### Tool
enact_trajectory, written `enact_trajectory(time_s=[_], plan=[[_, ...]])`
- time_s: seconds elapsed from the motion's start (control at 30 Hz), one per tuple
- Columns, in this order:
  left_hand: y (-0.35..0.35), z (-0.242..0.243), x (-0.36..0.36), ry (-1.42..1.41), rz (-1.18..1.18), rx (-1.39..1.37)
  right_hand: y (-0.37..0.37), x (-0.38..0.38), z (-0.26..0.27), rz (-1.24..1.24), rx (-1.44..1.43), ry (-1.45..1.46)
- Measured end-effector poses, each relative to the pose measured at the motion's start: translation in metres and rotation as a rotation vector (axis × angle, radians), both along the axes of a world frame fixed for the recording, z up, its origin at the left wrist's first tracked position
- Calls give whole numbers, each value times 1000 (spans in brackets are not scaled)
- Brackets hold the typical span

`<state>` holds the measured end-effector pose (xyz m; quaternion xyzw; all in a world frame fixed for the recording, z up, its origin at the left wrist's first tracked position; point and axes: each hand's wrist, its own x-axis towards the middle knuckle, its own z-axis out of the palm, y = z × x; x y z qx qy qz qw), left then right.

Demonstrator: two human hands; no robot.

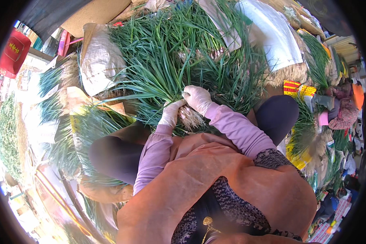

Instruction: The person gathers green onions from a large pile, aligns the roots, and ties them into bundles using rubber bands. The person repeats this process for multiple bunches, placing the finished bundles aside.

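Observation:
My left hand (171,113), in a pale glove, is closed around a bunch of green plants with long narrow leaves (158,76), just above its pale, pinkish stem bases and stringy roots (191,118). The leaves fan out up and to the left, and the roots point down towards my lap. My right hand (197,98), gloved too, touches the right side of the same bunch with its fingers curled in; whether it grips a stem or leaf cannot be told. A large heap of similar plants (201,30) lies in front of me, beyond both hands.
An orange-brown apron (213,161) covers my lap between my bent knees. Woven sacks (102,58) flank the heap, with a white one (271,36) at the right. More leafy bunches (97,131) lie at the left. Another person (344,106) sits at the far right beside further bunches.

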<state>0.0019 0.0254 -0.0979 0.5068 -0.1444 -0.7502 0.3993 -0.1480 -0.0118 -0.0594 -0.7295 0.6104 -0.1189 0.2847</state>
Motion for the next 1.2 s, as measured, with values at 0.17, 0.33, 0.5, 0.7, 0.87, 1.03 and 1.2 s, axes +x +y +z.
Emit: enact_trajectory(time_s=[0.17, 0.33, 0.5, 0.7, 0.87, 1.03, 1.2], plan=[[-5, 3, 1, 228, 104, 59, 3, 9, -16, -151, -170, -249], [-15, 3, 5, 246, 142, 86, 1, 21, -29, -396, 145, -537], [-15, 8, 10, 270, 125, 113, -16, 20, -50, -416, -10, -504], [0, 13, 10, 292, 78, 92, -44, -49, -72, -632, 709, -973], [0, 3, 11, 339, -2, 72, -22, -22, -64, -232, 969, -1477], [4, 5, 13, 269, 31, 35, -25, 16, -50, -701, 636, -1351], [7, 13, 12, 316, 33, 16, -17, 7, -43, -787, 458, -1200]])
